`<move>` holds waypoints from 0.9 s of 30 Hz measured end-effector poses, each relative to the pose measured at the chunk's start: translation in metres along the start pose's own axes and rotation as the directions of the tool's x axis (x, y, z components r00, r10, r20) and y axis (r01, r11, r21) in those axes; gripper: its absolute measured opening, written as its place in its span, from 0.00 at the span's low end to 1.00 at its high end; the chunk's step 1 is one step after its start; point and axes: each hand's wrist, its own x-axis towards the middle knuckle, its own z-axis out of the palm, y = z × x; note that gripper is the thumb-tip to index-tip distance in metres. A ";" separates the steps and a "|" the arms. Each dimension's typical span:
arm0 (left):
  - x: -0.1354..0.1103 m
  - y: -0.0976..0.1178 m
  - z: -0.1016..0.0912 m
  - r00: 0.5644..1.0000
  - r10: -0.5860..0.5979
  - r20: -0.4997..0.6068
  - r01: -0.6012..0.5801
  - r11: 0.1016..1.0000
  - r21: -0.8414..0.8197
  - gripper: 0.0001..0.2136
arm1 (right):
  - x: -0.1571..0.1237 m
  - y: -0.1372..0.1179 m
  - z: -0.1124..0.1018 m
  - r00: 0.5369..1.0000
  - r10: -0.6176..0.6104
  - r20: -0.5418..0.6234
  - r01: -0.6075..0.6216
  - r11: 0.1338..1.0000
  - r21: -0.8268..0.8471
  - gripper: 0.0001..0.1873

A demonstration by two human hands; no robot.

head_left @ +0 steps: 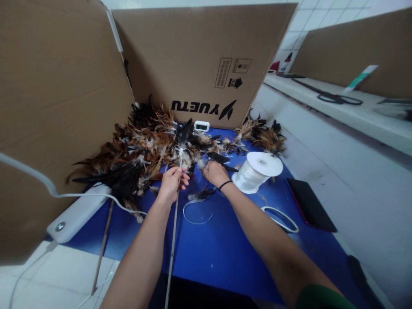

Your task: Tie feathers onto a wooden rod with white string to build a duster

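My left hand [171, 182] is closed around a thin stick [173, 240] that runs from the bottom edge up to a small feather tuft [183, 146] bound with white thread at its tip. My right hand [214, 173] is closed in a pinch just right of the stick, at the edge of the feather pile [141, 154]; what it pinches is too small to name. A black band circles the right wrist. A loose loop of white thread [197, 214] lies on the blue mat [225, 249] below both hands.
A white thread spool [257, 171] stands right of my right hand, with another thread loop [280, 218] and a dark tablet [310, 205] beyond. Cardboard walls [199, 56] enclose the back and left. A white power bank [77, 212], a second stick [102, 249] and a small timer [201, 125] lie nearby.
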 end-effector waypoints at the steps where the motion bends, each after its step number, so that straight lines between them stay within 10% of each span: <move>1: 0.000 0.000 0.000 1.000 0.002 0.002 -0.002 1.000 0.003 0.05 | 0.000 0.000 -0.001 1.000 0.005 -0.001 -0.005 1.000 0.007 0.13; 20: -0.001 -0.002 0.002 1.000 0.013 0.010 -0.013 0.997 0.072 0.06 | 0.002 -0.001 0.007 0.978 0.028 -0.209 -0.021 0.999 0.035 0.13; 27: -0.002 0.000 0.001 0.999 0.038 0.007 -0.039 0.996 0.081 0.05 | 0.002 -0.011 0.005 0.908 -0.237 -0.346 0.296 0.946 0.129 0.13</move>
